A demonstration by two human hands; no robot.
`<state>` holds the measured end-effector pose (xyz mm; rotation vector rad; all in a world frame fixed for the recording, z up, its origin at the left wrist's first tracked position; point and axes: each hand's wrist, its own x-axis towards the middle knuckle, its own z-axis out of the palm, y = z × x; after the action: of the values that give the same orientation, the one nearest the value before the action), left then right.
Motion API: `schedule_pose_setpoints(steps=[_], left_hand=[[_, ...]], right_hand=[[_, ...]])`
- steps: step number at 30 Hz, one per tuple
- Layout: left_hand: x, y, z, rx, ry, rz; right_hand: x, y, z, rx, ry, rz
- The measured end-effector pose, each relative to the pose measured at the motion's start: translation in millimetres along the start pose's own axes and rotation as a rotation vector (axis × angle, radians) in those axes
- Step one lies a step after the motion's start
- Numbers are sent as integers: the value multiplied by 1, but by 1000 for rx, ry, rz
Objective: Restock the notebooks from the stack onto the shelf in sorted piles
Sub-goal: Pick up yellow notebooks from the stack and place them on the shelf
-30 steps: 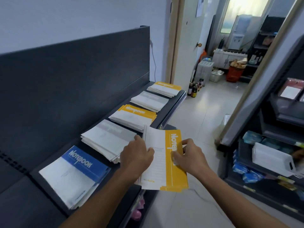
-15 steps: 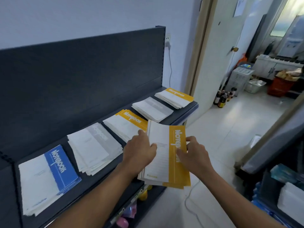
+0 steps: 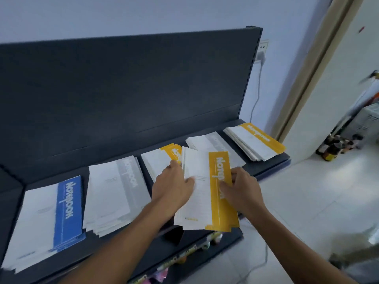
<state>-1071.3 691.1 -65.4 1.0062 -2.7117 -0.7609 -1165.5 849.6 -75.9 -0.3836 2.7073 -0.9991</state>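
On the dark metal shelf (image 3: pixel 266 170), five sorted notebook piles (image 3: pixel 114 193) already lie. Left hand (image 3: pixel 174 187) and right hand (image 3: pixel 242 191), fingers curled, grip a yellow-banded notebook stack (image 3: pixel 205 193) above the middle yellow pile (image 3: pixel 162 158), not yet set down.

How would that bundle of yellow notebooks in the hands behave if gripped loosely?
The yellow notebooks look thin and soft-covered, so they would probably flex. Their edges are already fanned, so they might slide apart. Both the left hand and right hand hold them, suggesting they need support.
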Motion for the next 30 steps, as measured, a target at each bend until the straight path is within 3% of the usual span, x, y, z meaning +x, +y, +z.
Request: schedule_pose_setpoints(steps=[13,23,30], left_hand=[[41,-38,-2,-68,205,-403],[64,-42,20,25,277,-486],[67,-44,22,214,250,-494]], right_hand=[[103,-65,46,-145,-255,-404],[137,-67,70,-313,-276,-564],[146,-68,77,-370,-270,-634]])
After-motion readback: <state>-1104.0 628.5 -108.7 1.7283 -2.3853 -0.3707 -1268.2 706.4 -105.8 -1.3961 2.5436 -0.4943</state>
